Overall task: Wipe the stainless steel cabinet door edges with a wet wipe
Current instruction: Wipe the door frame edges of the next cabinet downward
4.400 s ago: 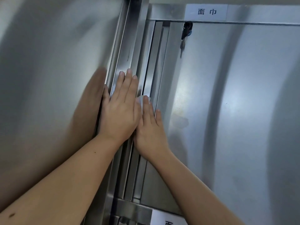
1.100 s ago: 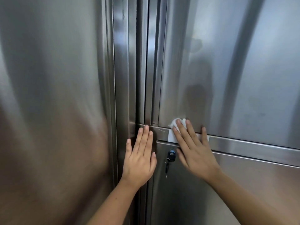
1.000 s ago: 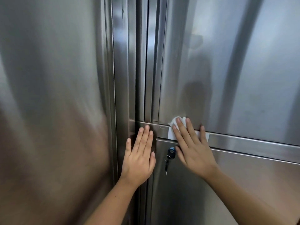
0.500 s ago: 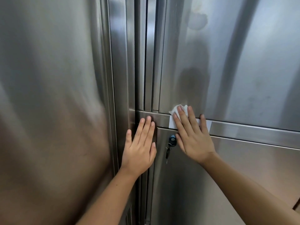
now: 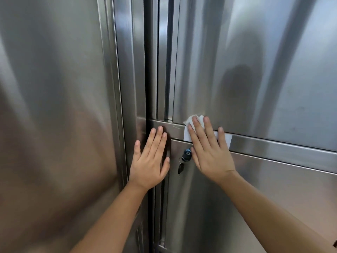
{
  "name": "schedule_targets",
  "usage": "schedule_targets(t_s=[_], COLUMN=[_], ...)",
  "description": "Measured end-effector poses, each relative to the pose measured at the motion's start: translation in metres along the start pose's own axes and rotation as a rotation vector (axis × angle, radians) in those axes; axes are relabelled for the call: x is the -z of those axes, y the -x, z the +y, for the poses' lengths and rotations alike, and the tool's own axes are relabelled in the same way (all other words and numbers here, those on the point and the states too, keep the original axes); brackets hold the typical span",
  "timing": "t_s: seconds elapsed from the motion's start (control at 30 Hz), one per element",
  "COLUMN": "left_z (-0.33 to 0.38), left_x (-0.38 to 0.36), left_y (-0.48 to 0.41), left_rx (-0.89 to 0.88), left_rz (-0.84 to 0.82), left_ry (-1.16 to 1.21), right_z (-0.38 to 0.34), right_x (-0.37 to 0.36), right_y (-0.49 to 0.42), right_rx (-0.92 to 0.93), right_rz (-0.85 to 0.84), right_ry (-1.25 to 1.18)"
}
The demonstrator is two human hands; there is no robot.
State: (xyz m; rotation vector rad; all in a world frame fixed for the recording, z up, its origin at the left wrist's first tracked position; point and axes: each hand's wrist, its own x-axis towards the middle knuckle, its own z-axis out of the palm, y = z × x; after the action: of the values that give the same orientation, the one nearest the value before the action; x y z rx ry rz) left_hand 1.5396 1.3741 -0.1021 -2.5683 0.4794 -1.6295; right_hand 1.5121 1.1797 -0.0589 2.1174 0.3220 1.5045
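Wipe [image 5: 188,121] sits bunched under the fingertips of my right hand [image 5: 209,154], at the bottom-left corner of the upper cabinet door [image 5: 273,61], right where the door's lower edge meets the horizontal rail [image 5: 282,146]. Right fingers straight and a bit spread, flat on the steel, two of them pressing the wipe down; nothing curled round it. Only a small white fold shows around the fingertips. Right hand covers most of a white label [image 5: 228,141] stuck on the rail; label's ends show either side of the hand. Just left of my right palm: key [image 5: 187,154] with a dark blue head in the lock of the lower door [image 5: 291,179], something dark dangling below it. Left hand [image 5: 149,161] flat too, fingers straight and close together, thumb out, lying over the dark vertical gap beside the lower door, fingertips reaching the rail's left end. It holds nothing. Hands near each other, not touching. Upright frame post [image 5: 127,70] left of the gap, big steel panel [image 5: 54,88] beyond that, blurry reflections on all of it
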Motion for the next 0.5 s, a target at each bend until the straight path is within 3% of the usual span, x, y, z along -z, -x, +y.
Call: schedule_targets(t_s=[0.5], left_z=[0.0057], left_x=[0.0022], left_y=[0.0003], left_rx=[0.054], left_rz=[0.009], left_ry=[0.007], right_z=[-0.0007], right_x=[-0.0095], right_y=[0.0032], right_rx=[0.014], right_rz=[0.023], right_ry=[0.023])
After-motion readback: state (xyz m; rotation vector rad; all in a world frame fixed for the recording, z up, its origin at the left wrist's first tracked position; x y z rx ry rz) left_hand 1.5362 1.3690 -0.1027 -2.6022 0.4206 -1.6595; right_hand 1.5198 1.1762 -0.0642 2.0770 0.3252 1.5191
